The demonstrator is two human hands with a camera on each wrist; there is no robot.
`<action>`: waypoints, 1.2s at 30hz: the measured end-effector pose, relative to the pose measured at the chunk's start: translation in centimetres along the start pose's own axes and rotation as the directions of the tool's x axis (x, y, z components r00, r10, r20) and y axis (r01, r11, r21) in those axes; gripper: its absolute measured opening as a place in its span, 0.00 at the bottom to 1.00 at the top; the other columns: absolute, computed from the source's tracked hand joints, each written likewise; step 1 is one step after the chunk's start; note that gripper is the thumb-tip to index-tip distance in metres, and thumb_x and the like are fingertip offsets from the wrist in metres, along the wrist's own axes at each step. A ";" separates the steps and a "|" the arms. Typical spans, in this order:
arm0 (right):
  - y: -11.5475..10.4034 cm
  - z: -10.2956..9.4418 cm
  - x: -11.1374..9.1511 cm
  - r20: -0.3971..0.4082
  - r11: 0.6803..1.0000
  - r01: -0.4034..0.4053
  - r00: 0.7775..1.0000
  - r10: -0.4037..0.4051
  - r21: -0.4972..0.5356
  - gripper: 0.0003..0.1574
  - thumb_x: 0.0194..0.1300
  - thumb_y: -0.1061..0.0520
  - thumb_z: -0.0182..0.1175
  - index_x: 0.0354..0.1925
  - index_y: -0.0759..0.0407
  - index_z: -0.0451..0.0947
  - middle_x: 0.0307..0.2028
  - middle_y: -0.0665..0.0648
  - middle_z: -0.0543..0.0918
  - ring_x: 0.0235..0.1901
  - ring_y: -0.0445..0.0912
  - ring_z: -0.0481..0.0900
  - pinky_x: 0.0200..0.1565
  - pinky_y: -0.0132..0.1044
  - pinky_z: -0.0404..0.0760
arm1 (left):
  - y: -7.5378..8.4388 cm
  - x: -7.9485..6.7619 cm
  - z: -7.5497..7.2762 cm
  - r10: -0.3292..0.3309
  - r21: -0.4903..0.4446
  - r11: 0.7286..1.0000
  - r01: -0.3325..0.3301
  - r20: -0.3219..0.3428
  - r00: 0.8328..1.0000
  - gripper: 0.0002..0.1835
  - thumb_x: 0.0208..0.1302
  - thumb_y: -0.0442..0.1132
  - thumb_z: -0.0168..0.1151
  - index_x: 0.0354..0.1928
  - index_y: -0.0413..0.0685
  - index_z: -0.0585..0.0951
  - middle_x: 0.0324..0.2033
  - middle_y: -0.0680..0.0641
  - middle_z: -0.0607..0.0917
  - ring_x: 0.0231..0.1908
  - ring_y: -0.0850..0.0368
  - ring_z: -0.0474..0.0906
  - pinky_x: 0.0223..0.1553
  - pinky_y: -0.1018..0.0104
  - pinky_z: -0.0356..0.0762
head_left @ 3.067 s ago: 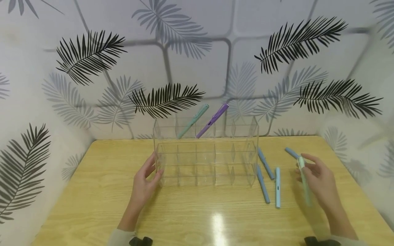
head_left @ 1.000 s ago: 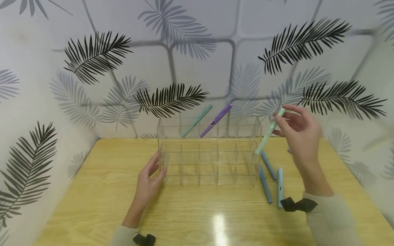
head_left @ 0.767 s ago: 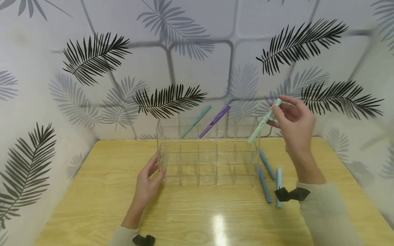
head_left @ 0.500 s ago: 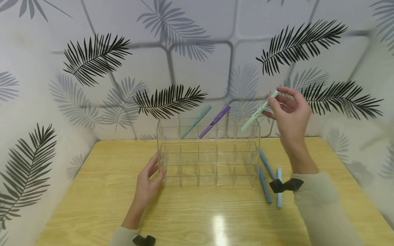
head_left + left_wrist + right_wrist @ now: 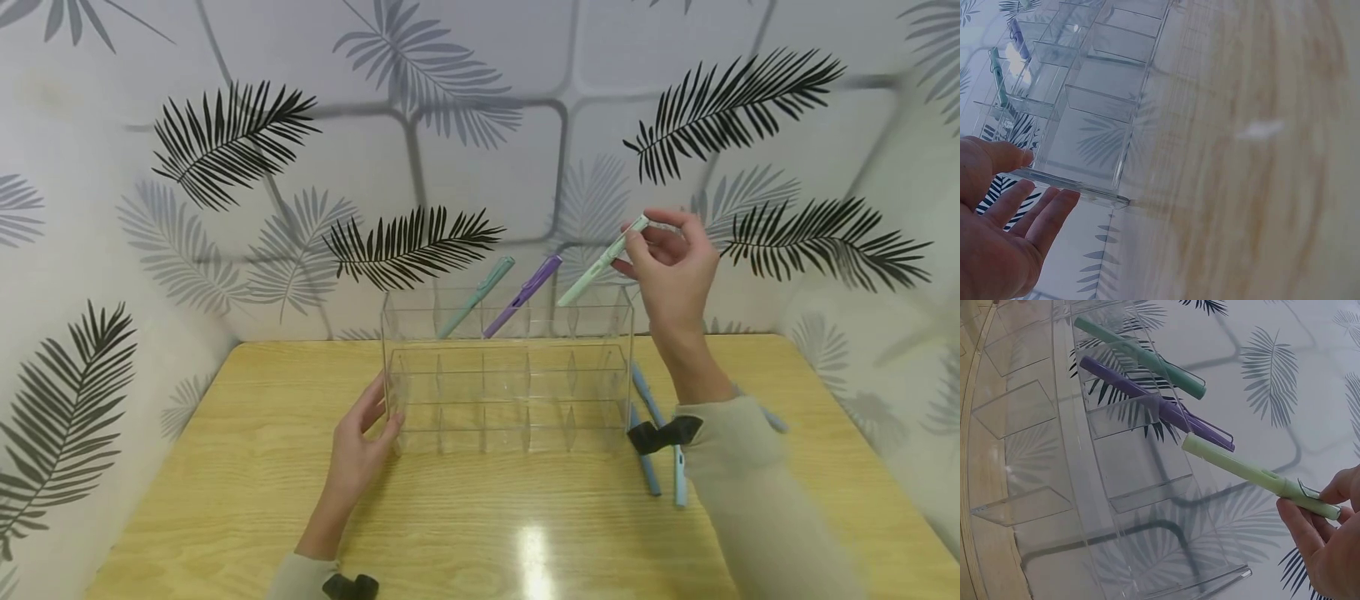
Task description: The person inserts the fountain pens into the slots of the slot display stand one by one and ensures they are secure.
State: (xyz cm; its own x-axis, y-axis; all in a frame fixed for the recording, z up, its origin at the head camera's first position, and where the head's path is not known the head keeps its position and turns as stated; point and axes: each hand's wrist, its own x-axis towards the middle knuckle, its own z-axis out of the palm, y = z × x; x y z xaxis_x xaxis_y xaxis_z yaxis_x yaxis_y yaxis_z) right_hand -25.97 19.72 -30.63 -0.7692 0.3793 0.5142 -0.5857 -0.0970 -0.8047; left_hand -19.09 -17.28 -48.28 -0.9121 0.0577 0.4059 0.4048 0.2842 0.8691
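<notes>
My left hand (image 5: 362, 446) grips the left side wall of a clear, multi-compartment pen organizer (image 5: 506, 372), thumb in front and fingers behind, as the left wrist view shows. My right hand (image 5: 678, 271) pinches a pale green pen (image 5: 600, 271) by its clip end. That pen slants down to the left, its lower end at the organizer's top rim, right of the purple pen. Leaning in the top back row are a teal pen (image 5: 476, 297) and a purple pen (image 5: 522, 296). Both also show in the right wrist view, beside the pale green pen (image 5: 1235, 465).
Right of the organizer, two darker blue pens (image 5: 649, 471) and a light blue pen (image 5: 680, 483) lie on the wooden table (image 5: 465, 517), partly behind the right sleeve. Another blue pen (image 5: 775, 419) pokes out beyond the forearm. A leaf-patterned wall covering (image 5: 480, 183) stands behind.
My right hand has lifted the pale green pen from the table's right side and carried it up and left to the organizer's top row. The left hand keeps its grip on the side wall.
</notes>
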 end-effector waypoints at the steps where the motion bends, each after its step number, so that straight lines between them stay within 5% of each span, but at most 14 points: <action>1: 0.2 0.1 -0.1 0.001 1.000 -0.004 1.000 0.004 -0.012 0.14 0.66 0.69 0.66 0.50 0.68 0.80 0.40 0.68 0.86 0.38 0.50 0.89 0.38 0.39 0.90 | 0.0 0.0 0.0 -0.001 -0.004 1.000 0.001 0.002 1.000 0.35 0.68 0.23 0.63 0.75 0.38 0.66 0.71 0.33 0.70 0.65 0.32 0.73 0.64 0.47 0.74; 15: 2.3 0.9 -0.8 0.063 0.974 -0.023 0.997 0.038 -0.225 0.14 0.64 0.67 0.70 0.47 0.72 0.82 0.34 0.61 0.88 0.30 0.44 0.89 0.38 0.34 0.89 | 0.2 -0.1 0.0 -0.003 0.000 1.000 0.003 -0.008 1.000 0.34 0.68 0.22 0.62 0.75 0.39 0.67 0.71 0.35 0.70 0.65 0.34 0.73 0.64 0.48 0.74; 25: 2.7 0.8 -1.3 0.141 0.920 -0.019 0.987 0.081 -0.392 0.18 0.67 0.65 0.69 0.52 0.75 0.80 0.42 0.70 0.84 0.29 0.38 0.87 0.39 0.32 0.89 | 0.2 -0.1 0.0 -0.002 0.000 1.000 0.002 -0.001 1.000 0.35 0.67 0.21 0.62 0.75 0.38 0.66 0.70 0.31 0.70 0.65 0.33 0.73 0.64 0.47 0.74; 32: 2.9 0.3 -1.1 0.162 0.892 0.006 0.984 0.076 -0.452 0.19 0.66 0.61 0.70 0.50 0.74 0.79 0.40 0.69 0.84 0.26 0.33 0.85 0.36 0.28 0.88 | 0.2 -0.1 0.0 -0.016 -0.005 1.000 0.016 0.003 1.000 0.34 0.68 0.23 0.62 0.75 0.39 0.66 0.71 0.35 0.71 0.65 0.33 0.73 0.63 0.44 0.75; 36: 2.8 -0.1 -1.0 0.174 0.849 0.029 0.982 0.075 -0.528 0.19 0.67 0.60 0.70 0.49 0.72 0.79 0.39 0.67 0.86 0.26 0.30 0.83 0.32 0.24 0.85 | 0.1 -0.1 0.0 -0.009 -0.009 1.000 0.009 0.001 1.000 0.34 0.68 0.22 0.62 0.75 0.39 0.67 0.71 0.34 0.71 0.65 0.32 0.72 0.63 0.44 0.75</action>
State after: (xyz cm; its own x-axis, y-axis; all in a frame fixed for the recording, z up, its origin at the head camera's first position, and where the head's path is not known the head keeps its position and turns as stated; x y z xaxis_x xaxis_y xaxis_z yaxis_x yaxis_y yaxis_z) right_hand -26.81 19.16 -33.38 -0.8436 0.2047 0.4964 -0.3848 0.4143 -0.8248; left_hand -19.00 -17.23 -48.24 -0.9157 0.0563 0.3979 0.3972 0.2763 0.8751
